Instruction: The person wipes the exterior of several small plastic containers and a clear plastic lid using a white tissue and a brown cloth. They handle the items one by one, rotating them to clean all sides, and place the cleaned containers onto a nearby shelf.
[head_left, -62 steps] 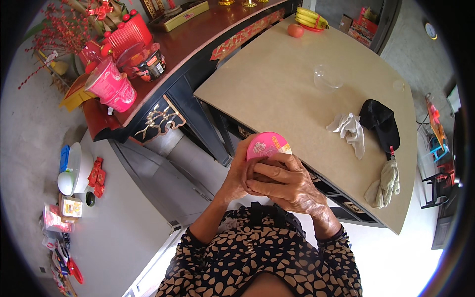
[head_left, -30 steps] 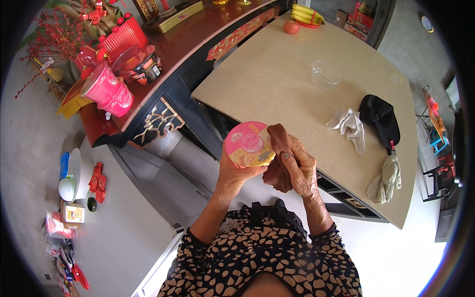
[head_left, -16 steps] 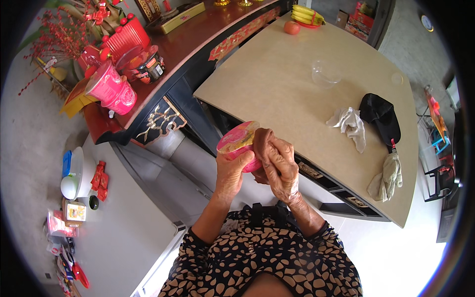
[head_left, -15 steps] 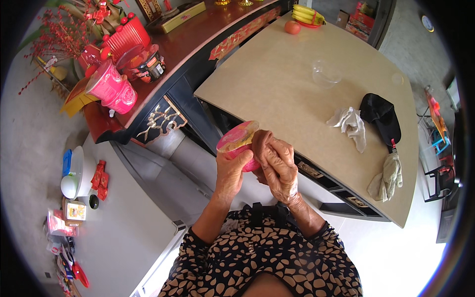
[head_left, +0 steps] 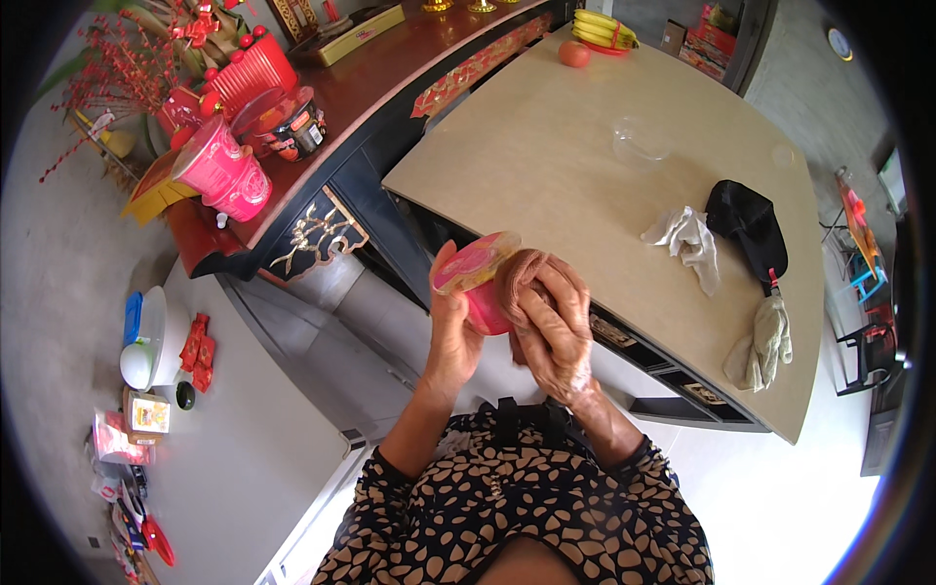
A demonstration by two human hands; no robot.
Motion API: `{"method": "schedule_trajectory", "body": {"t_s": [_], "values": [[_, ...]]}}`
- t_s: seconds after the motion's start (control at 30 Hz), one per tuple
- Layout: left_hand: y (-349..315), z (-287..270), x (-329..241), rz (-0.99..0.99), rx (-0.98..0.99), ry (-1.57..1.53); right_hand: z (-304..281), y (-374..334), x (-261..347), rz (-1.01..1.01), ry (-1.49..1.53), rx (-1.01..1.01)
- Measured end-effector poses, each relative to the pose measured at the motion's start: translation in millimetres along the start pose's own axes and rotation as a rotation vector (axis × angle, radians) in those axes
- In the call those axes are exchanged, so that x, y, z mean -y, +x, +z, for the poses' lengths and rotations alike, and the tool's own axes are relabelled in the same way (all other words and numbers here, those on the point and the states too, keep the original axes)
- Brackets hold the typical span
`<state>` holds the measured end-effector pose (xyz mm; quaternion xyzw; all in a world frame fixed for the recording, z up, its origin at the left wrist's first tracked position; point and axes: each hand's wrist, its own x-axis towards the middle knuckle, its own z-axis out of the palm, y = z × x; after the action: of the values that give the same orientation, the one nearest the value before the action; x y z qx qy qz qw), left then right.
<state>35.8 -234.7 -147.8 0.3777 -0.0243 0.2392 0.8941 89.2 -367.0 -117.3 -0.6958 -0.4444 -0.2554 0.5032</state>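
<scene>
– By the beige table (head_left: 585,146), what's hidden of the pink tub (head_left: 485,312)?
– Its right side, behind the brown cloth (head_left: 508,288). It also hides most fingers of the left hand (head_left: 454,336).
– And the cloth?
– Partly covered by the right hand (head_left: 557,327).
– Left of the table's far end?
– Gold stands (head_left: 482,6), cut off by the top edge.

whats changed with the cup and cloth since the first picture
The left hand has shifted the pink lidded cup left and tipped it, so its lid shows at a slant. The right hand has brought the brown cloth to the cup's right side. Neither has let go. The black cap and white rag stay put on the table.
</scene>
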Motion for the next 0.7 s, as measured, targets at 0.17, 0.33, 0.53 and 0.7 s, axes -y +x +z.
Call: {"method": "schedule_trajectory", "body": {"t_s": [0.17, 0.33, 0.53, 0.7], "values": [[3.8, 6.9, -14.4, -0.108, -0.004, -0.120, -1.1, -0.7, -8.0, 0.272, 0.336, -0.042], [9.3, 1.3, -8.7, -0.065, 0.046, -0.073, -10.5, 6.1, -5.6, 0.643, 0.675, 0.106], [9.8, -2.2, -8.4, 0.011, -0.005, 0.094, 12.8, -1.5, -1.3, 0.147, 0.247, -0.036], [6.5, -7.7, -5.4, -0.003, -0.133, 0.122, 24.3, -10.8, 8.5, -0.153, -0.050, -0.034]]}}
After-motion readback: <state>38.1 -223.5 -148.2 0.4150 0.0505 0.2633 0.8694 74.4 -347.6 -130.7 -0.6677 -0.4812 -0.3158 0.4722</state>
